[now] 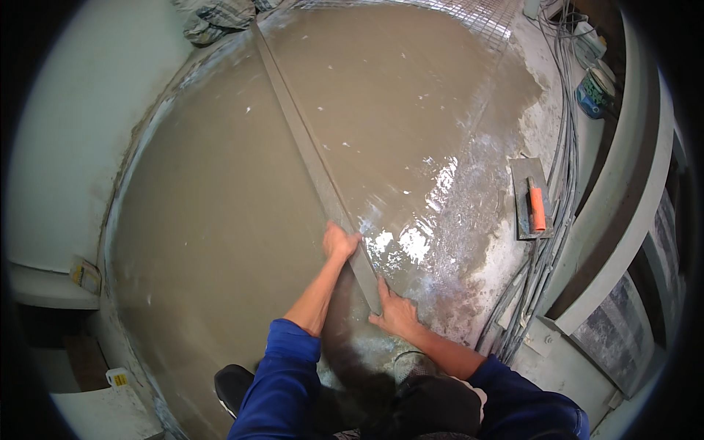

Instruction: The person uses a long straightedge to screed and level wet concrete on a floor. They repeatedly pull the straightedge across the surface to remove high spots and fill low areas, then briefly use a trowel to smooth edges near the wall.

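A long, straight metal screed bar (301, 139) lies slantwise over wet grey-brown mortar (213, 191), from the far left toward me. My left hand (340, 242) is closed round the bar a short way above its near end. Lower down and to the right, my right hand (400, 315) grips the near end, its thumb and fingers on either side. The mortar looks smooth left of the bar. To the right it shines with water and thins into a rough, pale edge.
A trowel (537, 207) with an orange handle lies at the right beside a bundle of grey cables (563, 176). Beyond stands a bucket (595, 92). Wire mesh (469, 16) shows at the far edge, a sack (218, 18) at far left. A white wall (73, 147) bounds the left.
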`<state>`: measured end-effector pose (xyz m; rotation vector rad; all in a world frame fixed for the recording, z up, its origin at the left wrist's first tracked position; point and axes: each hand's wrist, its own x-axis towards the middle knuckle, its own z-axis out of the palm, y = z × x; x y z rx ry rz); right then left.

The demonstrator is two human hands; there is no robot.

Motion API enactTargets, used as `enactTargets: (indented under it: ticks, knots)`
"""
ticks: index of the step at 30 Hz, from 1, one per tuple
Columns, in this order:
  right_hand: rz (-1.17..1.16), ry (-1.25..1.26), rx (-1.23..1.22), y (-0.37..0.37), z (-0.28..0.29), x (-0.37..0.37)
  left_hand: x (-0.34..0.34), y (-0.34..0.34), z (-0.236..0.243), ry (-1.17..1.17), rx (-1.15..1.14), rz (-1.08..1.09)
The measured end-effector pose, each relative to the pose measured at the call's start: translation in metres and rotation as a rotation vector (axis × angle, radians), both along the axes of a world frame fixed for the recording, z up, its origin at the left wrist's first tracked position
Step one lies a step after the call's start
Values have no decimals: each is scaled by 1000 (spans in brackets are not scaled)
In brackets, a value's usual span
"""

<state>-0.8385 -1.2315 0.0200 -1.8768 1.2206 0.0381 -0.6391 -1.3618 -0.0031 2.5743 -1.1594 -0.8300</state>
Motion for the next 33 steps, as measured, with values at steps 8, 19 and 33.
enactTargets:
  ticks: [8,19,33]
  knots:
    - [-57,84,11,-47,3,-33,-34,-51,-4,16,-13,6]
    - [-133,-2,-72,-78,-10,-78,-84,-101,-3,80,-34,-62]
    - [-384,57,-197,-165,-14,-128,-170,-219,-3,32,-138,-202]
